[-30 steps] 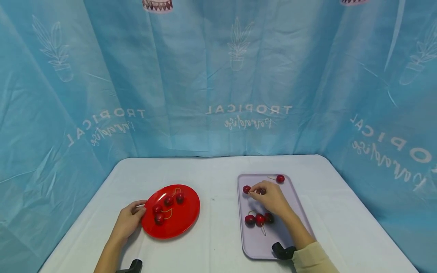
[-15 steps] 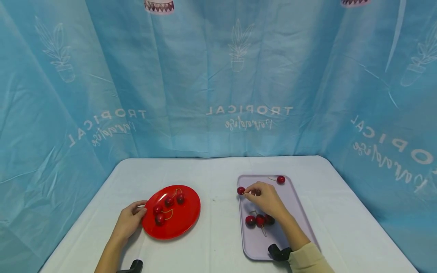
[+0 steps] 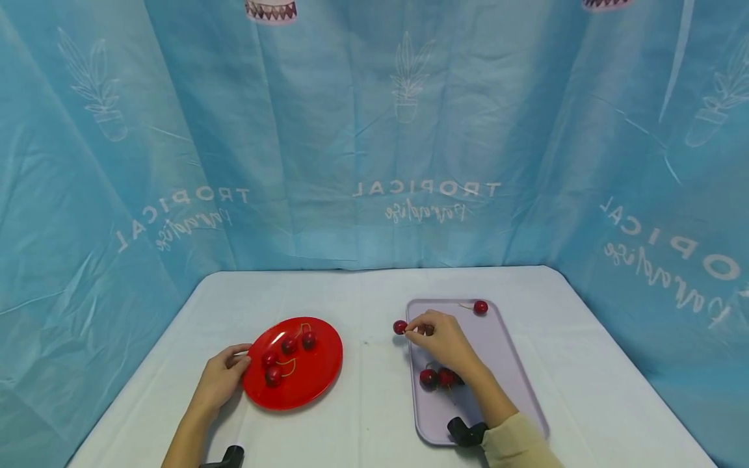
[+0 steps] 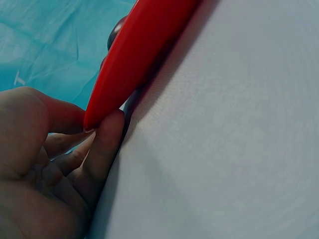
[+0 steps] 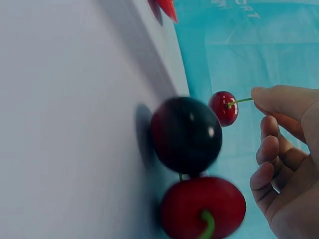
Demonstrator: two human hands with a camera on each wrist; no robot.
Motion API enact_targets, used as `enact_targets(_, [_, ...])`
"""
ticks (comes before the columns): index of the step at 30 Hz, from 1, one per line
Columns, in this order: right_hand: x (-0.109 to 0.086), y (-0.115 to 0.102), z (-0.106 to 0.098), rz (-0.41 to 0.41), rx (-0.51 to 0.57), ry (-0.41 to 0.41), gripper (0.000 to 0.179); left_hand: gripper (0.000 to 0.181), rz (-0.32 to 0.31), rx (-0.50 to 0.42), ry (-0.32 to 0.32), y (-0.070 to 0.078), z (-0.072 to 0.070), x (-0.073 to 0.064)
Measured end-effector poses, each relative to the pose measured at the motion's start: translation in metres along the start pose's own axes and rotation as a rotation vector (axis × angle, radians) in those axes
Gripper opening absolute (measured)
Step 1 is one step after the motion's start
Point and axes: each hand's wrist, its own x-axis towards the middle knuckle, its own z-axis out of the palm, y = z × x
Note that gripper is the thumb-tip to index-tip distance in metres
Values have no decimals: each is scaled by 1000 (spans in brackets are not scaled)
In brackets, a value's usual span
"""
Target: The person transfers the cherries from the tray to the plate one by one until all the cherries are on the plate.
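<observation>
My left hand [image 3: 221, 377] pinches the left rim of a red plate [image 3: 316, 383], which tilts slightly off the table in the left wrist view. Several cherries [image 3: 273, 376] with stems lie on the plate. My right hand [image 3: 441, 341] pinches a red cherry [image 5: 224, 108] by its green stem, holding it just past the left edge of a pale purple tray [image 3: 486, 416]. Something dark red shows between those fingers in the head view; I cannot tell what. Below the hand, a cluster of cherries [image 3: 428, 379] lies on the tray, partly hidden by the wrist.
One single cherry [image 3: 480, 307] lies at the tray's far end. The white-covered table [image 3: 368, 416] stretches between plate and tray. Behind and on both sides hangs a blue printed curtain [image 3: 328, 130].
My right hand has moved left with the cherry, carrying it from above the tray to beyond its left edge. The left hand and plate have stayed put.
</observation>
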Motion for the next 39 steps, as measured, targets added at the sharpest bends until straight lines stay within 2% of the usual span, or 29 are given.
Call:
enact_targets(6, [1, -1, 11, -68, 4, -31, 4, 40, -60, 18, -4, 0, 3, 4])
enact_targets(9, [2, -2, 14, -78, 14, -33, 5, 40, -48, 21, 0, 1, 4, 9])
enact_targets(17, [1, -12, 27, -101, 25, -51, 6, 41, -60, 17, -9, -5, 0, 7])
enact_targets(25, [4, -21, 26, -137, 52, -15, 6, 43, -30, 2, -9, 1, -1, 7])
enact_targets(33, [8, -26, 27, -175, 92, -2, 8, 41, -23, 12, 2, 0, -1, 9])
enact_targets(39, [10, -30, 32, -153, 86, -29, 10, 41, -23, 8, -5, 1, 1, 9])
